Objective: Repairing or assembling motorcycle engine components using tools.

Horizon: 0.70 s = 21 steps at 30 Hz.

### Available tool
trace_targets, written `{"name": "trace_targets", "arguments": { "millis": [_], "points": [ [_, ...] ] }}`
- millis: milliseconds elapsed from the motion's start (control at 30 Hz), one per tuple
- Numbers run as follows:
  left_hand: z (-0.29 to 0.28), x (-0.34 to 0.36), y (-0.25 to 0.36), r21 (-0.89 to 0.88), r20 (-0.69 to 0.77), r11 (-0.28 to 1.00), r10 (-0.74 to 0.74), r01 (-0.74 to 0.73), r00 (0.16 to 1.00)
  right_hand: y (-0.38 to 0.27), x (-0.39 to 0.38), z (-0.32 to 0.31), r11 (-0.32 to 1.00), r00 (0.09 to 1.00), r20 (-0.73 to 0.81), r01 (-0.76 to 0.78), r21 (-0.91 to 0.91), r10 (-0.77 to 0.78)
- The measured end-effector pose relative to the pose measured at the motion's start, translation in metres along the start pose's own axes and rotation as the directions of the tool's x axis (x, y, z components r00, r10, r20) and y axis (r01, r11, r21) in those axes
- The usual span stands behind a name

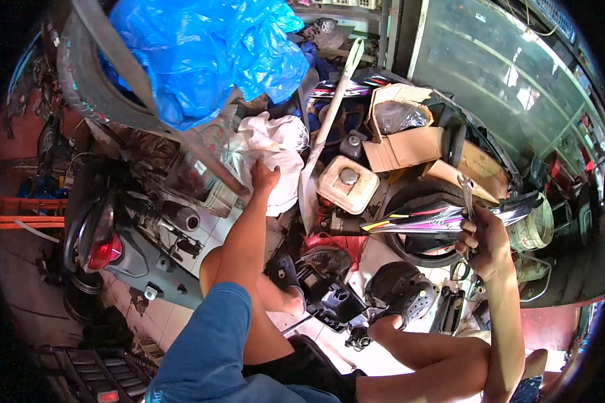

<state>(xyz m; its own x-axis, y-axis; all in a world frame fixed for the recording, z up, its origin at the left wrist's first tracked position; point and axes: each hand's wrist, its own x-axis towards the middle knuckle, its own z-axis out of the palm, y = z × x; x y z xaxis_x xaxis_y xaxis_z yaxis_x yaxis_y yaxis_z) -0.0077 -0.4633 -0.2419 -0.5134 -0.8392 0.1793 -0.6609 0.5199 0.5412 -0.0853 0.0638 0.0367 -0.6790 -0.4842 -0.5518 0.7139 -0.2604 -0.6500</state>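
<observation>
My left hand reaches forward over a bunched white cloth sack, at its left side. A finger and the thumb stand apart; the other fingers are partly hidden, and I see nothing held in them. My right hand is raised on the right, its fingers closed round a metal wrench whose open jaw points up. Behind the wrench, a glossy multicoloured body panel lies across a black tyre. Between my feet is a black plastic housing.
A blue plastic sheet and a large tyre stand at the far left. A pale pole leans near a dirty white tank. Cardboard boxes lie right; a motorcycle tail is left. Hand tools lie on the tiles.
</observation>
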Motion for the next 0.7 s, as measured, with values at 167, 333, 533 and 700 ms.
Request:
{"name": "trace_targets", "arguments": {
  "millis": [167, 333, 533, 700],
  "points": [
    [0.008, -0.019, 0.048, 0.135, 0.035, 0.979, -0.158, 0.152, 0.987, -0.003, 0.014, -0.010, 0.999, 0.996, -0.071, -0.052, 0.014, 0.053],
    [-0.002, -0.021, 0.046, 0.109, 0.040, 0.959, -0.269, 0.263, 0.962, 0.005, 0.030, 0.007, 0.991, 0.989, -0.067, -0.132, -0.019, 0.130],
    [0.000, -0.045, 0.054, 0.175, 0.084, 0.979, -0.116, 0.100, 0.990, 0.005, 0.027, 0.013, 0.989, 0.990, 0.029, -0.136, -0.053, 0.138],
    [0.000, -0.073, 0.061, 0.226, 0.030, 0.973, 0.050, -0.055, 0.998, 0.006, 0.020, 0.012, 0.992, 0.995, 0.019, -0.098, -0.077, 0.100]
  ]
}}
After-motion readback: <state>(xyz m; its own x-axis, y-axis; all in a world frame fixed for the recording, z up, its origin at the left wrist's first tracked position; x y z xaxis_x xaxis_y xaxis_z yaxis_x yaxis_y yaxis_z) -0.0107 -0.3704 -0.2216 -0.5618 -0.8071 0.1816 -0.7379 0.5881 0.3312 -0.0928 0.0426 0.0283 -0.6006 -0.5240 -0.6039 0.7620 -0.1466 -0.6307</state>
